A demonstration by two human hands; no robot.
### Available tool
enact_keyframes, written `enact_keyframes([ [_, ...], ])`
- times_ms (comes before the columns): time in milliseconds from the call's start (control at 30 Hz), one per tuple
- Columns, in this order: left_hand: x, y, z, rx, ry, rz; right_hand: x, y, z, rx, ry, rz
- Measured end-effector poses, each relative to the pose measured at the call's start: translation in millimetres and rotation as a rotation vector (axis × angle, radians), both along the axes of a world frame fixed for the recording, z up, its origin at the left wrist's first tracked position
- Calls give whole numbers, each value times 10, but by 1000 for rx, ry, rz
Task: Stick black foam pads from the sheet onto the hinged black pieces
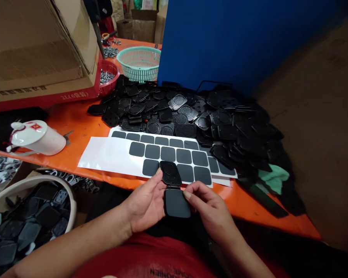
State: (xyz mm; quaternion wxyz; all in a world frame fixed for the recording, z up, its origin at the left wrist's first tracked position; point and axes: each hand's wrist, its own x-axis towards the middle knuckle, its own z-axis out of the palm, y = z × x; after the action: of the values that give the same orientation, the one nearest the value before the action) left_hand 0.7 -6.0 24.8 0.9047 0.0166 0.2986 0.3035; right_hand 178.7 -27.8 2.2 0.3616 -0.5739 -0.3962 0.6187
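Note:
Near the table's front edge, my left hand (147, 202) grips a hinged black plastic case (171, 177) that lies opened out flat. Its upper half has a ridged face; a smooth dark grey rounded-square pad (177, 203) covers the lower half. With thumb and fingers, my right hand (206, 204) pinches the upper right corner of that lower half. Whether the pad is fully stuck down, I cannot tell. Just beyond my hands lies a white backing sheet (107, 154) with rows of dark grey rounded-square stickers (183, 156), its left part bare. Another sticker sheet (118, 134) lies under it.
Behind the sheets spreads a heap of black plastic pieces (185, 112). A white lidded mug (43, 137) stands left, below a cardboard box (40, 46). Green (139, 63) and red (111, 85) baskets sit behind. A tub of black pieces (73, 204) is lower left; a green cloth (274, 178) lies right.

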Motion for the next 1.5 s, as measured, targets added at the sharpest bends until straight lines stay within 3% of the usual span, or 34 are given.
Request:
enact_keyframes([
  [1000, 28, 11, 16, -3, 21, 34, 5, -37, -81, 82, -114, 26],
  [1500, 18, -4, 0, -26, 25, 45, -45, -6, -23, 184, -262, 45],
])
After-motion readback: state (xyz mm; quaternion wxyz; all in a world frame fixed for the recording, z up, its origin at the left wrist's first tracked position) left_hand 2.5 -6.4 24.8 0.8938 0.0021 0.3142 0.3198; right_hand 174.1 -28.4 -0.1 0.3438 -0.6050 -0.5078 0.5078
